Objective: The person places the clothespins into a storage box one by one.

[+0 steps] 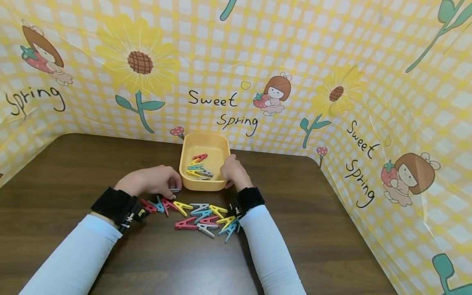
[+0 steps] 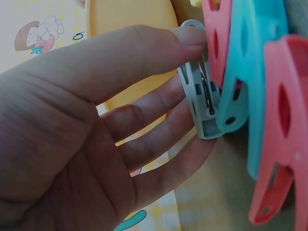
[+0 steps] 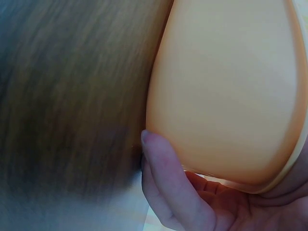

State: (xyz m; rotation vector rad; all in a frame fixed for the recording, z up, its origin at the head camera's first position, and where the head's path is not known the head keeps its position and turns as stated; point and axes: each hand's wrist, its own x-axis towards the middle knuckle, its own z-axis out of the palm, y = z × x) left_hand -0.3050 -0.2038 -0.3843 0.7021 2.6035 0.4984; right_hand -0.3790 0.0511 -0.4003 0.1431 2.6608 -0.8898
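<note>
My left hand (image 1: 153, 180) pinches a grey clothespin (image 2: 198, 98) between thumb and fingers, just left of a yellow plastic box (image 1: 203, 186). In the left wrist view, a blue clothespin (image 2: 238, 67) and a pink clothespin (image 2: 284, 115) lie close beside the grey one. My right hand (image 1: 236, 172) grips the box at its right wall, its fingers (image 3: 168, 173) on the outside near the bottom. Inside the box lie several clothespins, among them a red one (image 1: 200, 157) at the back.
Several loose pink, yellow, blue and grey clothespins, such as a yellow clothespin (image 1: 182, 208), spread over the brown wooden table (image 1: 147, 262) in front of the box. A yellow checked cloth (image 1: 206, 61) with printed flowers rises behind and to the right.
</note>
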